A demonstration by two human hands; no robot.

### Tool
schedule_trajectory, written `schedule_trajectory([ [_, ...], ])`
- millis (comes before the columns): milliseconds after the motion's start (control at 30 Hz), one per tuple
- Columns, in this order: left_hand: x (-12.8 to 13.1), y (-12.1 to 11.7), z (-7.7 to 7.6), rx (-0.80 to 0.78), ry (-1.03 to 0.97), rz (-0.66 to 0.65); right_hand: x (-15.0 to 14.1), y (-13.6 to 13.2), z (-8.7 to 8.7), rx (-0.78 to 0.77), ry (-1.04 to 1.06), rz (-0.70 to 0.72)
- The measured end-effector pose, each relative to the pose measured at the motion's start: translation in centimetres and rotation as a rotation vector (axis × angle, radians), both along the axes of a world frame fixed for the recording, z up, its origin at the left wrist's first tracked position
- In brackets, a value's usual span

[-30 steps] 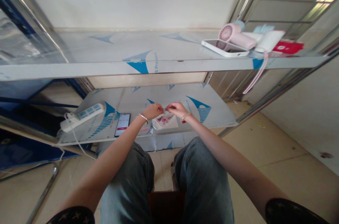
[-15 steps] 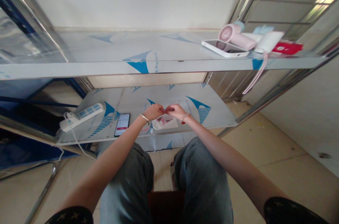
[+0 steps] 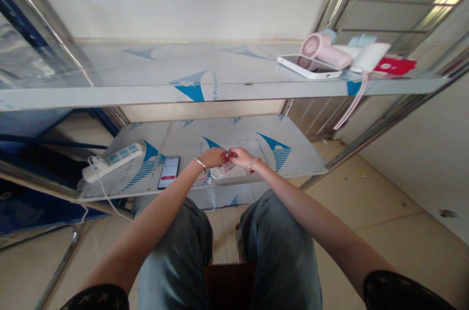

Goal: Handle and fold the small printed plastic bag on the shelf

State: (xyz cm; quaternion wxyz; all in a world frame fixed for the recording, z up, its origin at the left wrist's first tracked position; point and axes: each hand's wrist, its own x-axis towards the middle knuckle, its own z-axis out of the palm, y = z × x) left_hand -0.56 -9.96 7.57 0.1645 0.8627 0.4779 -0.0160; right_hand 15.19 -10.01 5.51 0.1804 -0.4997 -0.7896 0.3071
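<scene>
Fingertips meeting, my left hand and my right hand are both closed above the lower shelf. A small reddish piece shows between them, too little of it visible to name. Just below lies a clear plastic bag or box with pink and red bits in it, partly covered by my hands. Left of my left wrist, a phone with a lit screen rests flat on the shelf.
A white power strip with a cable sits on the lower shelf at left. On the upper shelf, at right, are a white-framed phone, a pink handheld fan, a white object with a strap and a red packet.
My right hand has turned slightly and its fingers have dropped a little toward the shelf. Less of the reddish piece shows between the fingertips now. My left hand has barely moved.
</scene>
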Motion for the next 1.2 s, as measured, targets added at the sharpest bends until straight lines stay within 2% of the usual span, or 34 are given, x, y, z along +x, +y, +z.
schedule_trajectory([
  [167,0.0,0.1,-0.3,-0.001,0.051,-0.003,0.2,0.2,-0.1,0.011,-0.003,0.023],
  [433,0.0,-0.3,0.2,-0.045,0.095,-0.012,0.5,0.4,-0.7,0.051,-0.032,0.018],
  [633,-0.1,-0.3,0.2,-0.067,0.079,-0.003,0.7,0.7,-1.2,0.022,-0.044,0.016],
  [800,-0.2,-0.2,0.2,-0.072,0.05,0.01,1.2,0.9,-1.5,0.0,-0.18,-0.072],
  [1000,0.1,-0.1,-0.6,-0.046,0.062,-0.004,1.0,-0.2,-0.5,0.167,-0.327,-0.066],
  [1200,0.2,0.3,-1.4,-0.053,0.041,-0.047,-0.5,-1.0,0.2,0.107,-0.445,-0.046],
])
